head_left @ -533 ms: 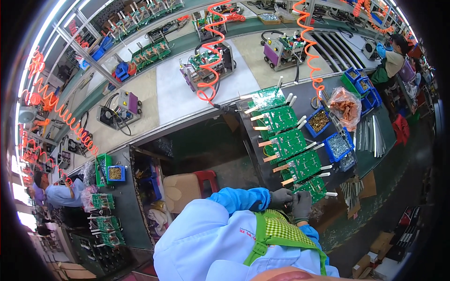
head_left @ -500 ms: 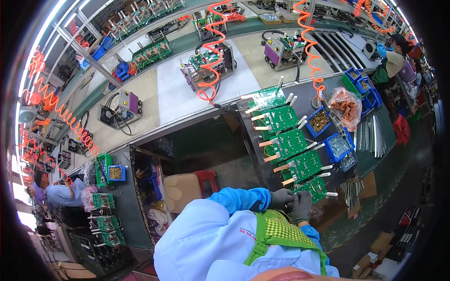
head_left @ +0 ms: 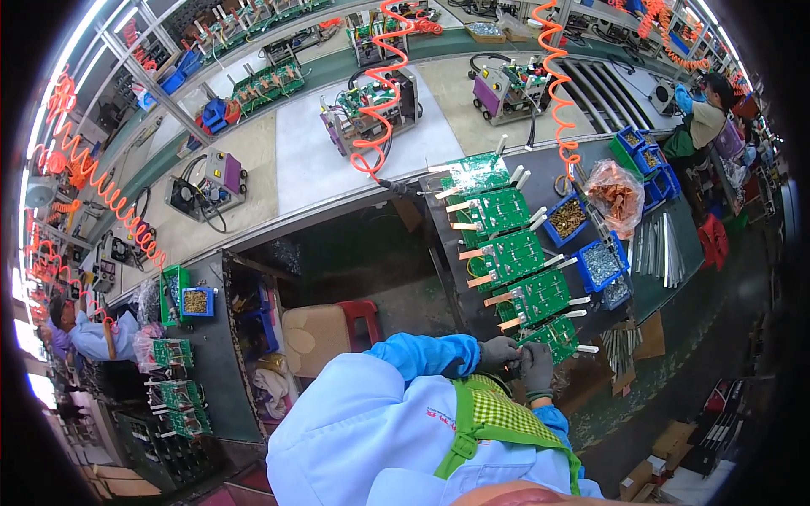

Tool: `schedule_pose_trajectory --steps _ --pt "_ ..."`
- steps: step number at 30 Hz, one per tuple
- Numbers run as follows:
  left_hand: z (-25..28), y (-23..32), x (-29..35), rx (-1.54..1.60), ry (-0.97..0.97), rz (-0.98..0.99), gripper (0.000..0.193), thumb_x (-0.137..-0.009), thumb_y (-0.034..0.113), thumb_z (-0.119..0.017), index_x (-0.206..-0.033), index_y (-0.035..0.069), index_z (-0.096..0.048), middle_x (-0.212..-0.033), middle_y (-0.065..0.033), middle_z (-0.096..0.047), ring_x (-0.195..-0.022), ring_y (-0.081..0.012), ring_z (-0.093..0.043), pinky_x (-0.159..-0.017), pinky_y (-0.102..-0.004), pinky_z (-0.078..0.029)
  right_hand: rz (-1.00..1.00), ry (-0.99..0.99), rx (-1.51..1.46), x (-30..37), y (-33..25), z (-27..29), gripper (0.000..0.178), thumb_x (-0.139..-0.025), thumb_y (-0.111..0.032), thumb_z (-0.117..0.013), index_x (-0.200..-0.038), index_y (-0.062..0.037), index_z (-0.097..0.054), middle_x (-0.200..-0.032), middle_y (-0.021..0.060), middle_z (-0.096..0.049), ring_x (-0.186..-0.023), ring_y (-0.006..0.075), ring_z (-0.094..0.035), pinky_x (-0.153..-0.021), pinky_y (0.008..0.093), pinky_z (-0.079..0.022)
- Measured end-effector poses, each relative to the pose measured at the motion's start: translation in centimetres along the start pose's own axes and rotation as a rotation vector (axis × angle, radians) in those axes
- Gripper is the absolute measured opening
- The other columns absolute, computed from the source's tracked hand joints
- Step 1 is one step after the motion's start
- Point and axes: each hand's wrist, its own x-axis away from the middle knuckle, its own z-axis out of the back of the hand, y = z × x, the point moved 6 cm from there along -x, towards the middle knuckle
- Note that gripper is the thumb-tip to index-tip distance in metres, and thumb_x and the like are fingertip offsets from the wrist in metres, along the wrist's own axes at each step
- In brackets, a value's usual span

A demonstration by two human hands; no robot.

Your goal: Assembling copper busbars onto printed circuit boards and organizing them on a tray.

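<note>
In front of my chest my two grey-gloved hands meet, at the near end of a row of green circuit boards. My left hand [head_left: 499,355] reaches in from the left with its fingers curled. Touching or almost touching it is my right hand [head_left: 537,368], its fingers bent upward and pressed together. Whatever they hold, if anything, is hidden or too small to make out. Just beyond the hands lies the nearest circuit board [head_left: 555,338], with a copper strip on its left and white posts on its right. Further boards [head_left: 513,255] stretch away behind it on the dark bench.
Right of the boards stand a blue bin of brass-coloured fasteners [head_left: 567,218], a blue bin of silver parts [head_left: 602,264] and a bag of copper-coloured pieces [head_left: 615,200]. Metal strips [head_left: 658,249] lie beyond. A coiled orange hose [head_left: 558,110] hangs over the bench. A chair [head_left: 321,341] stands left.
The whole view has shifted slightly, so the bench and boards sit a little further left. My hands stay close together, with only a small change in the fingers.
</note>
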Motion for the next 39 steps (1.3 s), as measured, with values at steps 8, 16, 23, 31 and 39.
schedule_pose_trajectory --steps 8,16,23,31,39 --pt "-0.2 0.2 0.0 -0.039 0.017 -0.002 0.020 -0.086 0.018 -0.057 -0.084 0.000 -0.063 -0.074 -0.0061 -0.065 -0.065 -0.0145 -0.060 -0.059 -0.0308 -0.048 0.047 -0.063 0.172 0.1 -0.5 -0.1 0.013 -0.086 -0.013 -0.056 -0.097 -0.0059 -0.059 -0.087 0.0172 -0.055 -0.081 0.0360 -0.056 -0.069 0.0450 -0.045" --pt "-0.2 -0.4 -0.1 -0.062 0.053 0.039 0.019 -0.086 0.018 -0.058 -0.084 0.000 -0.062 -0.073 -0.0065 -0.064 -0.065 -0.0139 -0.060 -0.059 -0.0309 -0.048 0.078 -0.099 0.228 0.6 -0.2 -0.3 0.014 -0.087 -0.015 -0.056 -0.098 -0.0068 -0.060 -0.088 0.0166 -0.056 -0.081 0.0354 -0.056 -0.069 0.0449 -0.046" --pt "0.0 -0.8 -0.7 -0.022 0.025 0.030 0.019 -0.087 0.019 -0.058 -0.088 0.000 -0.062 -0.073 -0.0061 -0.064 -0.063 -0.0131 -0.059 -0.057 -0.0294 -0.048 0.059 -0.103 0.116 -0.4 -0.5 0.1 0.013 -0.084 -0.012 -0.060 -0.094 -0.0059 -0.064 -0.088 0.0160 -0.057 -0.082 0.0347 -0.057 -0.069 0.0430 -0.047" --pt "0.0 -0.3 -0.7 0.055 0.035 -0.004 0.018 -0.086 0.016 -0.057 -0.089 -0.001 -0.062 -0.073 -0.0066 -0.063 -0.062 -0.0135 -0.059 -0.056 -0.0292 -0.048 0.027 -0.039 0.103 -0.6 -0.2 -0.1 0.014 -0.081 -0.011 -0.062 -0.093 -0.0059 -0.064 -0.088 0.0163 -0.057 -0.081 0.0346 -0.057 -0.069 0.0440 -0.046" --pt "-0.4 -1.9 -0.8 -0.042 0.022 -0.110 0.015 -0.077 0.012 -0.059 -0.085 0.000 -0.063 -0.072 -0.0077 -0.063 -0.062 -0.0172 -0.060 -0.058 -0.0318 -0.049 -0.122 0.105 0.117 1.4 0.6 -0.6 0.014 -0.079 -0.015 -0.065 -0.085 -0.0031 -0.061 -0.084 0.0172 -0.055 -0.082 0.0361 -0.055 -0.072 0.0451 -0.044"
